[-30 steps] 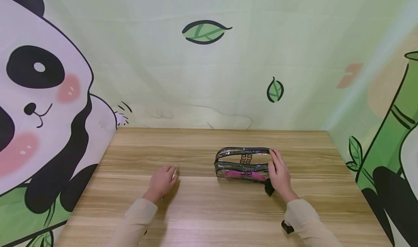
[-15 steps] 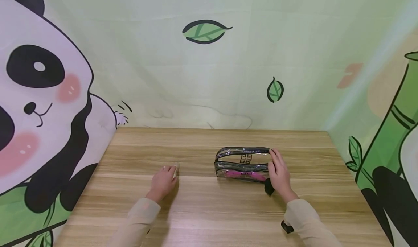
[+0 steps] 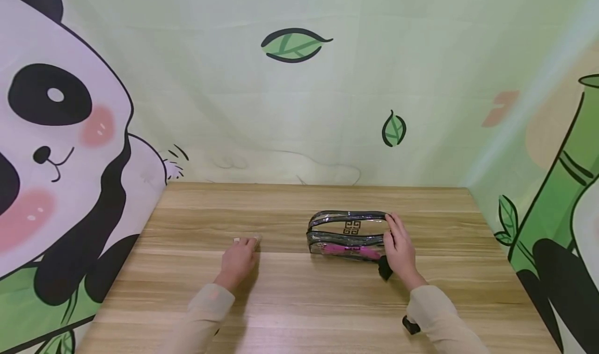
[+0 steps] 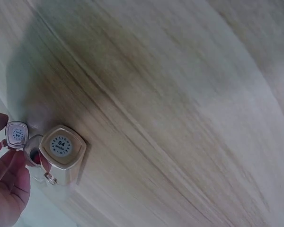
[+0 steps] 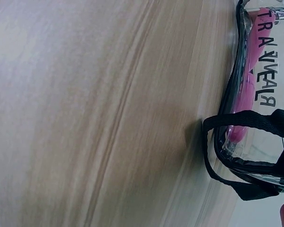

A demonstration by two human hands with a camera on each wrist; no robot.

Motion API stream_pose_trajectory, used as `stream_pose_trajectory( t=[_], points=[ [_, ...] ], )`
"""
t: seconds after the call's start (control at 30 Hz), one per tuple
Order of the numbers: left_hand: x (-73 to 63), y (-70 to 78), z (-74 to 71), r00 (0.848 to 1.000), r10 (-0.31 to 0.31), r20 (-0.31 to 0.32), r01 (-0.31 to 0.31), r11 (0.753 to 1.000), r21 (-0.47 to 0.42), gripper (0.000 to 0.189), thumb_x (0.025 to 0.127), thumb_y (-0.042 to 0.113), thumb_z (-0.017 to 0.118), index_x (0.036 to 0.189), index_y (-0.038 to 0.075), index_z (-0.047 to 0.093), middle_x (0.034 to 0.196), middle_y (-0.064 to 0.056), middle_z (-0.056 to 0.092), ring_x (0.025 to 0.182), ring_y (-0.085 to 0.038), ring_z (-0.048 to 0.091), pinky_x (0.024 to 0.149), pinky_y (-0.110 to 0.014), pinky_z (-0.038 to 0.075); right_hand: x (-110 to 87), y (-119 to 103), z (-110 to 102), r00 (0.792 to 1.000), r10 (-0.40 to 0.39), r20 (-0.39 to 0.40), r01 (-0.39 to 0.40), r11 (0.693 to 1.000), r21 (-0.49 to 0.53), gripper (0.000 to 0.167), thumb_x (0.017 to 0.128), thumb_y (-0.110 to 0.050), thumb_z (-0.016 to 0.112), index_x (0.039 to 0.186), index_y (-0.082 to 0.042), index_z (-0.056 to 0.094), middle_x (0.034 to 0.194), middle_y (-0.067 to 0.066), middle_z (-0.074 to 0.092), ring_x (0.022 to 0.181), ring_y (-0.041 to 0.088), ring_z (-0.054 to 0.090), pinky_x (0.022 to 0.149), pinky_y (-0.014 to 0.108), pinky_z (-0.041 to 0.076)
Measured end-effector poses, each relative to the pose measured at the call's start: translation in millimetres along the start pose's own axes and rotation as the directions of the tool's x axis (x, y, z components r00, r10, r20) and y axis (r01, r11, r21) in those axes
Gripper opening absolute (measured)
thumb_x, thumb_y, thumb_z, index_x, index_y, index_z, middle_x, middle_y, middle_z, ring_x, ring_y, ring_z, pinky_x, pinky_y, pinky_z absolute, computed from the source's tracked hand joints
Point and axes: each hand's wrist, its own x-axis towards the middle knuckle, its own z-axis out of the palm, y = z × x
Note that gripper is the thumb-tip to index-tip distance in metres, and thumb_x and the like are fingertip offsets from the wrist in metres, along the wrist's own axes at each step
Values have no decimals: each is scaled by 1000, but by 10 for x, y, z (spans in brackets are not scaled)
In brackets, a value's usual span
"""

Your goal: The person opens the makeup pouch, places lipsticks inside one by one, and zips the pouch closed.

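In the head view my left hand [image 3: 237, 263] is low over the table, left of the pouch. The left wrist view shows its fingers pinching a small square-ended cosmetic tube [image 4: 17, 135] with a round label. Against it stands a larger gold-rimmed, square-ended cosmetic tube [image 4: 62, 146] labelled 04; a clear part with something red lies between them. My right hand [image 3: 401, 250] holds the right end of a clear, black-edged pouch [image 3: 374, 227], thumb in front. Inside the pouch is a long pink thing [image 3: 343, 250], its kind unclear.
A black strap loop [image 5: 251, 118] sticks out from the pouch's right end. The wood-grain table [image 3: 299, 312] meets a printed panda-and-bamboo backdrop [image 3: 224, 83] at its back and sides. A small black object [image 3: 411, 325] shows at the right sleeve.
My left hand has shifted slightly to the right, and a small pale end now shows beyond its fingertips. The right hand and the pouch stay in place.
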Motion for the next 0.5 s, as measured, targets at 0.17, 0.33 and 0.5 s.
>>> stream_pose_trajectory(
  t=[0.17,0.33,0.5],
  points=[
    [-2,26,-3,999,-21,33,21,1000,-2,36,79,13,56,115,11,52,108,-12,56,89,-31,57,67,-43,50,-1,-3,2,1000,3,3,-3,1000,1,42,90,-10,39,132,-5,40,140,15,32,127,36,30,100,52,28],
    [-1,58,-10,997,-41,66,42,999,-9,39,79,13,56,117,11,51,110,-13,55,88,-32,58,66,-44,50,2,-5,0,1000,17,8,-17,1000,0,42,90,-11,39,132,-6,40,141,14,32,128,34,30,100,51,28],
    [3,66,-4,996,-41,77,42,999,-16,42,78,11,57,119,10,49,113,-14,53,90,-33,57,64,-44,50,0,-6,-2,1000,25,5,-25,1000,-1,43,89,-9,41,132,-6,41,141,12,33,128,33,31,100,50,29]
  ],
)
